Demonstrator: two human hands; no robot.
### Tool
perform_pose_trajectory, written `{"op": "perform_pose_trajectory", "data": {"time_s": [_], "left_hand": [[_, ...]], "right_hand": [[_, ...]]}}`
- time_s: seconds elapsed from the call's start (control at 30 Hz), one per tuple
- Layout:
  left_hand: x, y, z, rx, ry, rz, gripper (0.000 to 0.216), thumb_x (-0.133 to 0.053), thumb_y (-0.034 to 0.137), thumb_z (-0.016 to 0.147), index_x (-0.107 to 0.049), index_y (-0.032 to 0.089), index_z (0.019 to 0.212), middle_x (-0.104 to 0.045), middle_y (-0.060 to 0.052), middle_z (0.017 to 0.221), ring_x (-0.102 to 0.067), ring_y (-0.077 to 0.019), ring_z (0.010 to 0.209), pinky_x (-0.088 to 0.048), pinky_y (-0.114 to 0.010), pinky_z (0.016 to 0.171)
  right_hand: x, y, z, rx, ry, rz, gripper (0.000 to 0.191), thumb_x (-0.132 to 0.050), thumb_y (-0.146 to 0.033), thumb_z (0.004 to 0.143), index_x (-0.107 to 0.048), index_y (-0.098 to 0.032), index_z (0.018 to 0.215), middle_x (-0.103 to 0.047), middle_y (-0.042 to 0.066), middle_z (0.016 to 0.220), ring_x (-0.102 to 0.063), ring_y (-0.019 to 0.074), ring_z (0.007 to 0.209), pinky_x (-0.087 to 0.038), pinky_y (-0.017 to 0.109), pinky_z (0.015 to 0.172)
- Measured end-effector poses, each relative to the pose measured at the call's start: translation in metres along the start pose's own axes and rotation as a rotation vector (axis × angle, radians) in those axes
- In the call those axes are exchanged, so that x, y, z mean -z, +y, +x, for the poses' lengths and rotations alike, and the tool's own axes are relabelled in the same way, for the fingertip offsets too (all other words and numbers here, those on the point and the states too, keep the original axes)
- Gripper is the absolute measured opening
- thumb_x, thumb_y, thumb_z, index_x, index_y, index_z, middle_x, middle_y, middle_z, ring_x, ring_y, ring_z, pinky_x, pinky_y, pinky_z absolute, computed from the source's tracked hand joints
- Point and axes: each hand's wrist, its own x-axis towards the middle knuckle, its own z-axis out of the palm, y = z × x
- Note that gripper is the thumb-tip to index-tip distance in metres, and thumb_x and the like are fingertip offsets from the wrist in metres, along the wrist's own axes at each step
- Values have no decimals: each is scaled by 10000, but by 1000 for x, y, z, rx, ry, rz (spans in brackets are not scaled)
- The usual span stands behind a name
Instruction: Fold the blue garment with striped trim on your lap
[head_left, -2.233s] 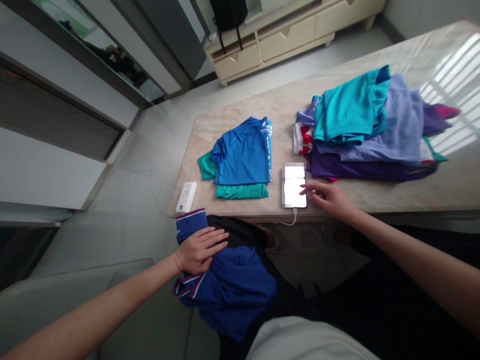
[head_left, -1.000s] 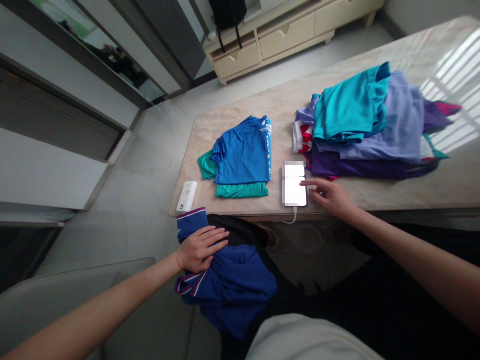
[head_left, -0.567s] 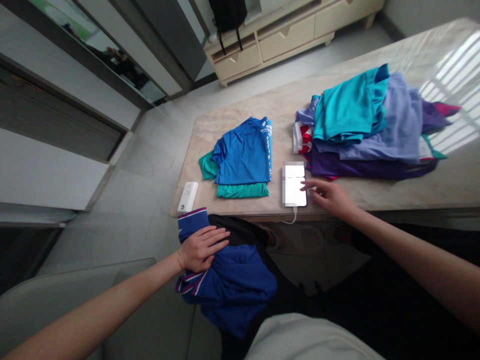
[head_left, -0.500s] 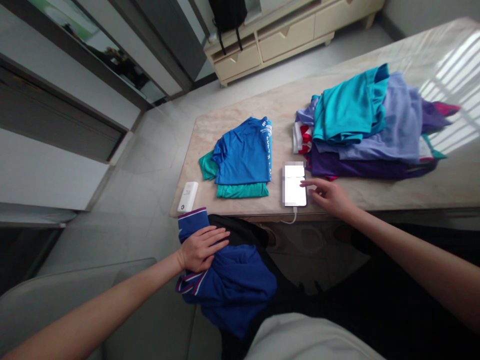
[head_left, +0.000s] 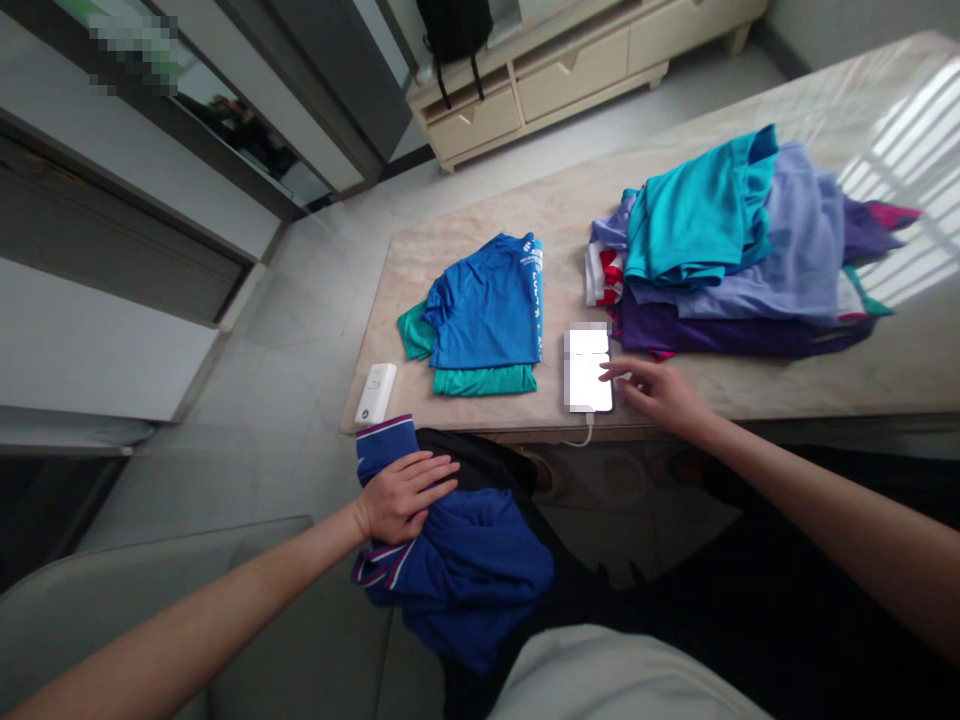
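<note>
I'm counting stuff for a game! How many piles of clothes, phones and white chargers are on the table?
Piles of clothes: 2, the folded blue pile and the messy pile
Phones: 1, the phone
White chargers: 1, the white charger
Total: 4

The left hand [head_left: 401, 497] lies flat, fingers spread, on a crumpled dark blue garment [head_left: 461, 560] in the lap. The right hand [head_left: 656, 392] rests on the worktop [head_left: 570, 215], forefinger touching a lit phone [head_left: 588, 368] between a folded blue shirt [head_left: 487, 305] and a loose clothes pile [head_left: 735, 250].
</note>
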Motion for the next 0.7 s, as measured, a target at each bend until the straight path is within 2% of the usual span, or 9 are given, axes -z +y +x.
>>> {"op": "perform_pose_trajectory", "data": {"time_s": [0.23,0.37,0.47,0.53,0.6,0.7], "left_hand": [[1,0,0,1,-4,9,665,-473,220,805,-534,195,1466,-565,-119,1513,-513,-276,1421,-411,-494,1177],[0,2,-1,1,-2,24,645,-468,219,809,-549,189,1448,-565,-121,1512,-507,-271,1426,-406,-491,1178],[-2,2,-3,8,3,19,629,-472,216,812,-567,176,1433,-566,-127,1511,-507,-278,1424,-404,-495,1174],[-4,3,-5,32,11,12,631,-478,213,813,-570,184,1436,-564,-120,1514,-507,-281,1423,-401,-497,1175],[-5,6,-6,63,22,8,628,-486,207,812,-580,201,1434,-565,-106,1515,-509,-278,1420,-395,-493,1179],[-7,18,-6,126,57,18,574,-480,194,830,-625,211,1385,-596,-95,1486,-523,-271,1405,-397,-487,1171]], "right_hand": [[-2,1,1,25,41,-92,373,-541,-265,926,-702,-174,1250,-760,92,1019,-613,139,631,-480,285,622],[-1,1,0,61,51,-72,360,-532,-271,939,-703,-184,1244,-743,86,1066,-603,123,619,-476,274,611],[0,-3,-3,84,106,-75,331,-513,-265,953,-722,-192,1199,-741,80,1070,-570,104,571,-451,265,576],[-1,-9,-7,94,168,-83,302,-505,-242,949,-745,-194,1126,-751,65,976,-568,110,559,-442,268,576],[-6,-17,-14,105,202,-60,286,-498,-210,936,-754,-193,1062,-754,53,904,-589,125,580,-452,272,600],[-25,-31,-31,121,124,26,288,-491,-177,919,-744,-190,1055,-771,48,917,-624,138,628,-485,274,647]]}}
